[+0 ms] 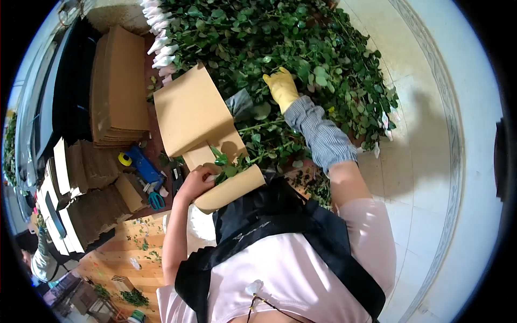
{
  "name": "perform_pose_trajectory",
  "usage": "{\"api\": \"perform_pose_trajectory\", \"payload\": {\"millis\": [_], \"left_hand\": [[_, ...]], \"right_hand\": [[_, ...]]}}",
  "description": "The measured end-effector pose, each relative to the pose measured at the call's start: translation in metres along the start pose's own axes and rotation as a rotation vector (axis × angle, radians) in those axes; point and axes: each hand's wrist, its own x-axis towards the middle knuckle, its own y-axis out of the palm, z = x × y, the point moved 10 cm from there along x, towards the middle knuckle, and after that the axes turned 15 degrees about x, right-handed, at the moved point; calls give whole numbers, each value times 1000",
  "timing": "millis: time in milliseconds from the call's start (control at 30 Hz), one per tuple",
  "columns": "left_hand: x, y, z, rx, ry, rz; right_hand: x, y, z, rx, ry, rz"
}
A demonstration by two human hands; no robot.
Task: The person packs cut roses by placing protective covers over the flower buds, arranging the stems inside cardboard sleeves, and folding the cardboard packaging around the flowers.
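My left hand (199, 182) is bare and closed at the left end of a curled cardboard sheet (229, 189), beside a few green leaves; what its fingers hold is hard to make out. In a yellow glove, my right hand (281, 89) lies over the big pile of leafy stems (242, 43), its fingers bent in among the leaves. Stems run from the pile down to the curled sheet. A folded brown cardboard piece (191, 110) stands between the pile and my left hand.
Stacked flat cardboard (121, 81) stands at the left. Below it are more cardboard bundles (94, 199), a blue tool (144, 166), a yellow tape measure (124, 159) and teal-handled scissors (156, 201). White-wrapped bundle ends (163, 49) line the pile. Another person (42, 264) is at far left.
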Motion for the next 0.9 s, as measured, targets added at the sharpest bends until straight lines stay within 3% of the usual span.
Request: {"api": "perform_pose_trajectory", "payload": {"millis": [67,100,167,233,433,533,633,733,800,900], "left_hand": [[1,8,7,-139,-19,-25],[-2,9,7,-156,17,-87],[-3,6,5,-148,62,-165],[-4,8,9,-230,46,-152],[-4,8,11,-195,26,-143],[-1,16,20,-200,29,-161],[-6,8,12,-211,18,-144],[-8,4,12,-220,-10,-175],[-7,7,14,-196,-13,-174],[-10,1,12,-160,15,-239]], "right_hand": [[10,-30,-9,-39,16,-154],[-11,-95,7,-29,-80,-408],[-21,-133,-19,-147,28,-491],[-42,-157,-54,93,36,-649],[-85,-219,-55,279,23,-776],[-100,-246,11,334,-321,-684],[-120,-212,82,557,-498,-384],[-129,-109,112,566,-416,-143],[-134,-17,111,381,-382,-26],[-145,20,105,397,-277,25]]}}
